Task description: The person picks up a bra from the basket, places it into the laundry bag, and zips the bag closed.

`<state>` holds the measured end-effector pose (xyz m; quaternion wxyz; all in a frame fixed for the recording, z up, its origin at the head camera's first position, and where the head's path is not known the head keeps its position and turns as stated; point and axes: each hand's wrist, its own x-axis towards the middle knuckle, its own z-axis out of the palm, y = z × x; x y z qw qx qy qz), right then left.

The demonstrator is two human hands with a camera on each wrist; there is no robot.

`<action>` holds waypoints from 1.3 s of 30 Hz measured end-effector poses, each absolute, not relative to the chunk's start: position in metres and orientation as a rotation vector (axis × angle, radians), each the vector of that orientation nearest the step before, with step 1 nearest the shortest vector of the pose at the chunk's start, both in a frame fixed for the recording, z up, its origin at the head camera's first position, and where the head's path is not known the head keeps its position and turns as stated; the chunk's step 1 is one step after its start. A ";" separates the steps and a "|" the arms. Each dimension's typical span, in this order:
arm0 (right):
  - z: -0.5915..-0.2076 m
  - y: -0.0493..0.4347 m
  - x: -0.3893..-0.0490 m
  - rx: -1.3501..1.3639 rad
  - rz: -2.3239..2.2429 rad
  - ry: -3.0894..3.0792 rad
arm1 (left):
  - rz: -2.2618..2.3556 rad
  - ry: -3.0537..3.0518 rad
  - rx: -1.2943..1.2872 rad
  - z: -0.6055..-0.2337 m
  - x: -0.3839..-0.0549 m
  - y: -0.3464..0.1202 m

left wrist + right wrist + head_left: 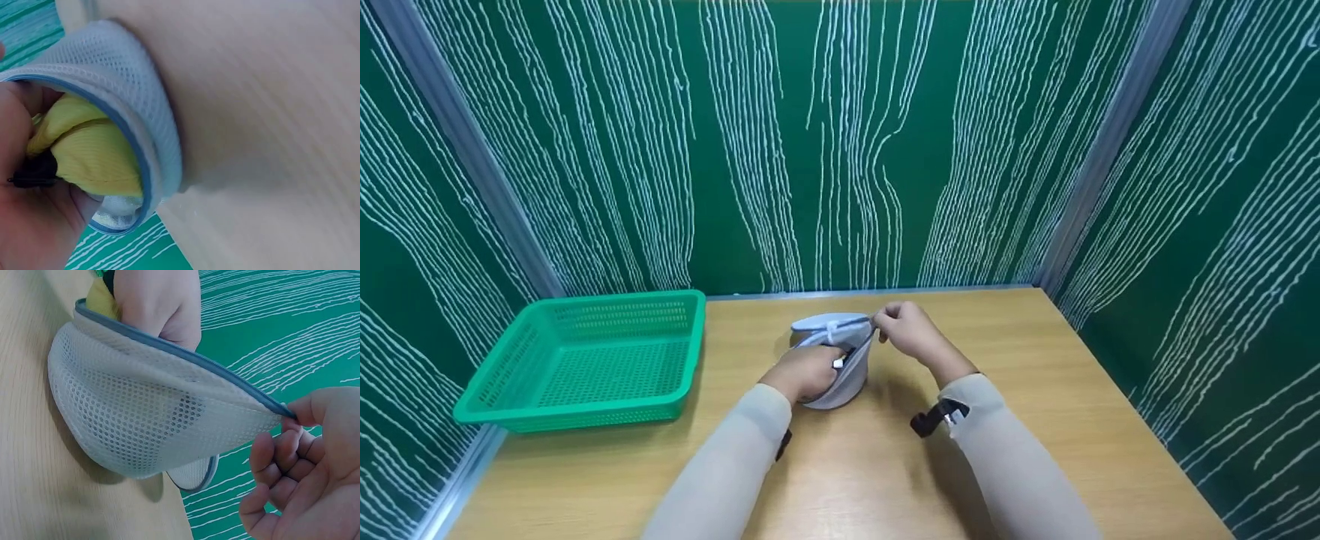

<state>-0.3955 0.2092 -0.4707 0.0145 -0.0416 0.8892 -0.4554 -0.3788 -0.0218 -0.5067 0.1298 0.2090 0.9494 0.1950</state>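
A white mesh laundry bag (851, 382) with a blue-grey zip edge stands unzipped on the table, its round lid (810, 324) folded back on the far side. My left hand (806, 369) reaches in through the opening and grips a bundle of yellow ribbed cloth (98, 149); a small black piece (35, 170) shows against the palm. In the right wrist view, my right hand (306, 458) pinches the bag's zip edge (247, 385) between thumb and forefinger, drawing it out to a point. The left fingertips are hidden by cloth and bag.
A green plastic basket (690, 375) with slotted sides sits at the table's left. Green panels (885, 150) with wavy white lines rise behind and at both sides of the wooden table (847, 480). Dark straps (937, 416) circle the wrists.
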 end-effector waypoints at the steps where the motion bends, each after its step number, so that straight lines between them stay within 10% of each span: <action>1: -0.472 0.209 -0.395 -0.118 -1.423 2.763 | 0.589 2.747 0.584 -0.506 -0.379 -0.023; 13: -0.495 0.212 -0.402 -0.095 -1.411 2.770 | 1.067 2.776 0.523 -0.494 -0.380 -0.053; 24: -0.487 0.204 -0.398 -0.075 -1.365 2.863 | 1.009 2.778 -0.072 -0.500 -0.364 -0.087; 39: -0.476 0.133 -0.373 -1.079 -0.544 2.781 | 1.247 2.511 0.245 -0.532 -0.365 -0.096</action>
